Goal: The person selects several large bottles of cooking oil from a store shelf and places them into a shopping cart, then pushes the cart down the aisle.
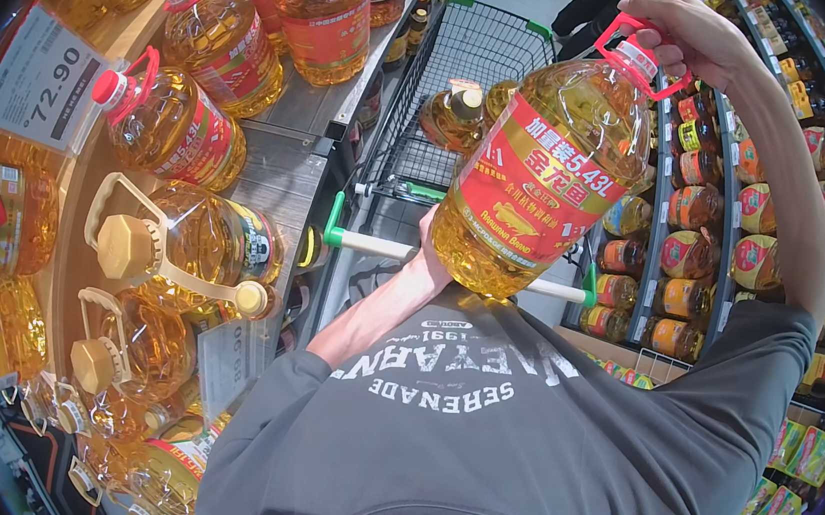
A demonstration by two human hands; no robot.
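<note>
A large clear jug of golden cooking oil [542, 173], with a red and gold label, is held tilted in front of my chest. My right hand [677, 36] is closed around its red plastic handle near the cap. My left hand [434, 256] is against the lower side of the jug, its fingers mostly hidden behind it. Beyond the jug is a wire shopping cart [474, 30] with green corners, holding more oil bottles [451, 117]. The cart's pale handlebar [376, 245] passes behind my left wrist and the jug.
On the left, a wooden shelf [278, 96] carries several oil jugs [177, 127] and price signs [43, 79]. Shelves of bottles [688, 252] line the right. A person in dark clothing [593, 12] stands beyond the cart.
</note>
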